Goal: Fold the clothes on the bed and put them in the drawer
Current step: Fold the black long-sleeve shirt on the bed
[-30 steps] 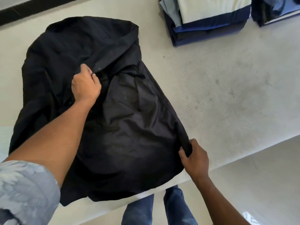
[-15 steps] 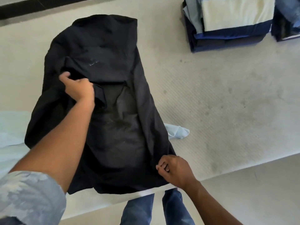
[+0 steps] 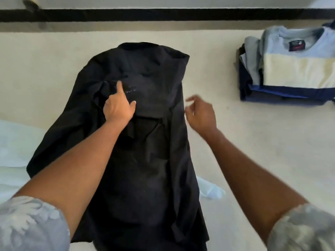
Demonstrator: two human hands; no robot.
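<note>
Head: black shirt (image 3: 154, 178) lengthwise, collar away

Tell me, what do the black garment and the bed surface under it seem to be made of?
The black garment looks like thin woven cloth, matte with a faint sheen: it lies in limp folds and soft creases. Cotton or synthetic, I cannot tell. The bed surface looks like a matte cream fabric with no shine; blur hides its weave.
</note>
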